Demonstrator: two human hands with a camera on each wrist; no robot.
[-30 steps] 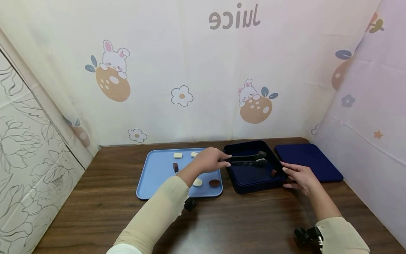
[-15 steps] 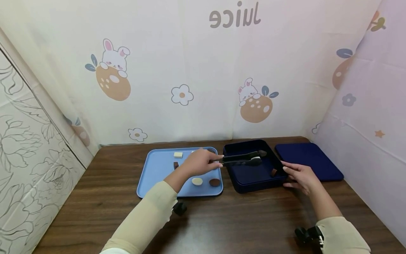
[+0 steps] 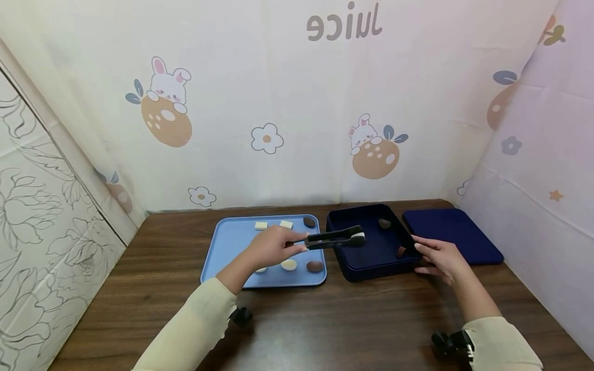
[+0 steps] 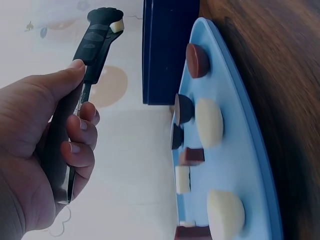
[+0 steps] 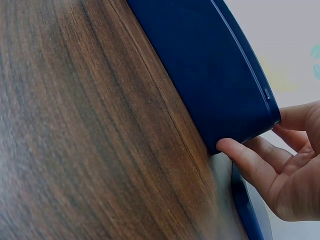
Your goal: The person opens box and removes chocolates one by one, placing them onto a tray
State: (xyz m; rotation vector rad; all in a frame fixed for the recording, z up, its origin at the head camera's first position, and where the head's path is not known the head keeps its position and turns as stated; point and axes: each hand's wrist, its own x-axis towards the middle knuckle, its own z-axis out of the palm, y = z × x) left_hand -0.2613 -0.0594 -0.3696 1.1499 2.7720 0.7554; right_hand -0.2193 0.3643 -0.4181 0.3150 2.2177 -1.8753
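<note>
In the head view my left hand (image 3: 274,245) grips black tongs (image 3: 336,237) above the right edge of a blue tray (image 3: 227,252). Their tips point right, over the left side of a navy box (image 3: 376,270). A small cream-white bit (image 4: 117,26) shows between the tips; I cannot tell whether it is a food piece. Inside the box lie a dark brown chocolate (image 3: 384,223) and a smaller brown piece (image 3: 401,251). My right hand (image 3: 441,259) holds the box's right front corner, thumb low on the wall, fingers up at the rim.
White, brown and dark chocolates, such as a brown oval (image 3: 314,266) and a white oval (image 3: 289,265), lie spread on the tray. A flat navy lid (image 3: 457,237) lies right of the box. A printed curtain (image 3: 297,103) backs the wooden table (image 3: 334,324).
My left hand and the tongs have drawn back leftward, out from over the middle of the box. The dark chocolate now lies bare on its floor. My right hand has stayed put.
</note>
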